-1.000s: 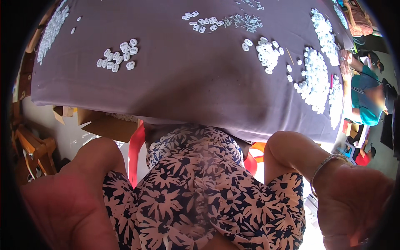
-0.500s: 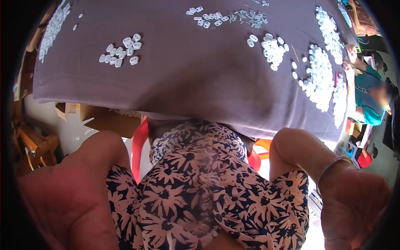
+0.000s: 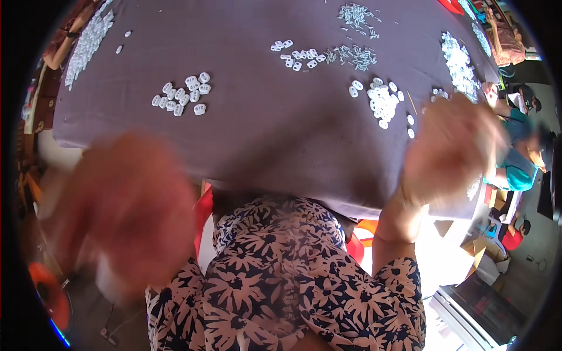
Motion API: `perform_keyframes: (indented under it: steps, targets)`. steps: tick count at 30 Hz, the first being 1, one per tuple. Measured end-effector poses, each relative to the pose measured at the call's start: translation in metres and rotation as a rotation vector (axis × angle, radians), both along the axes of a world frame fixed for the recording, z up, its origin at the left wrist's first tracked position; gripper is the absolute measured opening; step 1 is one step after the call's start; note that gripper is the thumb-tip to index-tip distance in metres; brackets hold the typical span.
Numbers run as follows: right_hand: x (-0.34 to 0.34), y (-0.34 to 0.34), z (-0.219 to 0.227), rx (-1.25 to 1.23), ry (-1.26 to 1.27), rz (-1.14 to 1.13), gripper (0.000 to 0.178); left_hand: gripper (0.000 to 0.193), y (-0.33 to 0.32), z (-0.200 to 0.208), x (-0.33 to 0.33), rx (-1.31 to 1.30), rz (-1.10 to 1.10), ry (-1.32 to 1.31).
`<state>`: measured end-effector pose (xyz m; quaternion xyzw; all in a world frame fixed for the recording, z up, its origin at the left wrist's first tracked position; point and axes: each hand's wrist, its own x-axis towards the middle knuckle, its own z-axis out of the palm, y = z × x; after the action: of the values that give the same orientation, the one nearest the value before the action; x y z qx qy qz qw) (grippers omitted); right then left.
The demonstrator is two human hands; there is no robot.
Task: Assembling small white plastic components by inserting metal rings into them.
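Note:
My left hand [image 3: 126, 210] is raised at the left, over the table's near edge, smeared by motion so its fingers cannot be read. At the right my right hand [image 3: 453, 149], also blurred, hangs over the tabletop and hides most of a heap of small white plastic pieces. Next to it lies a cluster of white oval pieces [image 3: 383, 104]. Nearer the left hand is a loose group of white plastic pieces with holes [image 3: 182, 95]. Farther back are more white pieces [image 3: 297, 58] beside a pile of small metal screws or pins [image 3: 357, 57].
A dark cloth covers the table [image 3: 263, 117]. Another pile of metal bits [image 3: 354, 14] lies at the far side, with white heaps at far left [image 3: 91, 44] and far right [image 3: 459, 64]. A person in teal [image 3: 518, 158] sits at the right; other people are beyond the edges.
Both hands have risen from the lower corners toward the table, the right now over its right side. The view has shifted, so the table's things appear lower.

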<state>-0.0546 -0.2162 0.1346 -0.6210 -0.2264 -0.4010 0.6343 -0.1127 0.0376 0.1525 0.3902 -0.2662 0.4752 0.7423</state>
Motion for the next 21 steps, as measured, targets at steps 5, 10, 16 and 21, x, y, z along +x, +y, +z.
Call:
perform_keyframes:
  steps: [5,10,16,21]
  targets:
    - [0.083,0.020,-0.081,-0.644,0.485,0.063,0.007,0.015,-0.019,-0.074,0.066,0.496,-0.052,0.815]
    - [0.099,0.038,-0.104,-0.840,0.420,0.063,0.009,0.020,-0.016,-0.123,0.128,0.953,0.178,0.852]
    - [0.101,0.056,-0.112,-1.010,0.384,-0.001,0.014,0.019,-0.030,-0.150,0.162,0.837,0.183,0.952]
    - [0.108,0.054,-0.116,-0.936,0.410,0.068,0.013,0.022,-0.028,-0.166,0.164,0.556,0.093,0.811]
